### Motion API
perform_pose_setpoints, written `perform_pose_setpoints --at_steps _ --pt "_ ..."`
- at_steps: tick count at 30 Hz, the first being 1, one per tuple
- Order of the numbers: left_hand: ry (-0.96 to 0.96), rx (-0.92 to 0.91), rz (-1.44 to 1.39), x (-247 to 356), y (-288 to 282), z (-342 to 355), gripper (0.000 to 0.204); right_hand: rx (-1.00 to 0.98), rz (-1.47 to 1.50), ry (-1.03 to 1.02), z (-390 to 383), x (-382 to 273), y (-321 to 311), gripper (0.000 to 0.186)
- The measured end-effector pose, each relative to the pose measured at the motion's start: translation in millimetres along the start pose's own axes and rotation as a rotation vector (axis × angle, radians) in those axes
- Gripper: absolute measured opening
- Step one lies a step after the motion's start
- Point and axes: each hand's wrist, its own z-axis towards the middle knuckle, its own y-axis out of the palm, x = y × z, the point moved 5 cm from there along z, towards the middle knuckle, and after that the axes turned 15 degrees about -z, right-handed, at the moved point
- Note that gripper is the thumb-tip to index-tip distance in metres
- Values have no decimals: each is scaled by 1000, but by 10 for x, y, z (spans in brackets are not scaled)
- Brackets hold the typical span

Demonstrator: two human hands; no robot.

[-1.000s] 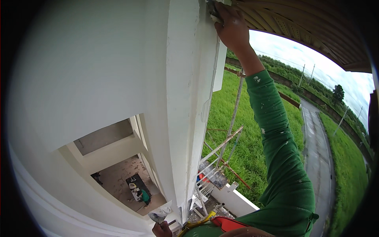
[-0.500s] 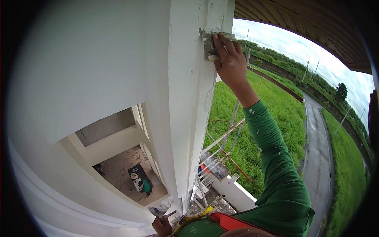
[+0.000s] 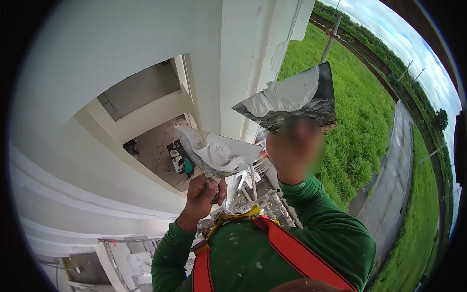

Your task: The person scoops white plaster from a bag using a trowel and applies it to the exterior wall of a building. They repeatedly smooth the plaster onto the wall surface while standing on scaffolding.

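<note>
In front of my chest, my left hand (image 3: 200, 195) grips the short handle of a wide putty knife (image 3: 187, 147). White putty (image 3: 221, 153) lies thick across its blade. My right hand (image 3: 292, 153), partly blurred, holds a second wide putty knife (image 3: 327, 85) by its handle side. That blade is dark metal, with a broad smear of white putty over its upper face. The two blades are close together but apart, the right one higher. Behind them rises a white wall corner (image 3: 243, 58) with rough putty marks along its edge.
I am high up, wearing a red harness strap (image 3: 292, 246). Far below, a person in green (image 3: 187, 167) shows through a wall opening (image 3: 141, 92). Scaffold and debris (image 3: 270, 202) lie beneath me. Grass (image 3: 350, 146) and a concrete road (image 3: 384, 165) stretch to the right.
My right hand has come down from the wall corner with its putty knife, now tilted to show putty. My left hand has risen with its loaded knife. The view has tipped downward.
</note>
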Motion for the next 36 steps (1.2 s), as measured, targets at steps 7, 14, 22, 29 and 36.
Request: perform_pose_setpoints --at_steps 7,14,22,29,36 --pt "143 72 158 217 184 -21 35 -936 1082 142 -657 -214 162 32" --pt "894 241 1629 537 -259 35 15 -1296 1585 2134 -924 -338 -302 31" --pt "1050 -56 1696 590 -335 21 14 -1077 1712 2216 -659 -153 -197 42" --pt "810 383 1446 416 -748 -406 20 -531 1316 1002 1400 661 527 27" --pt "582 448 1286 -223 -961 -666 15 -70 -296 -325 4250 1501 1659 18"
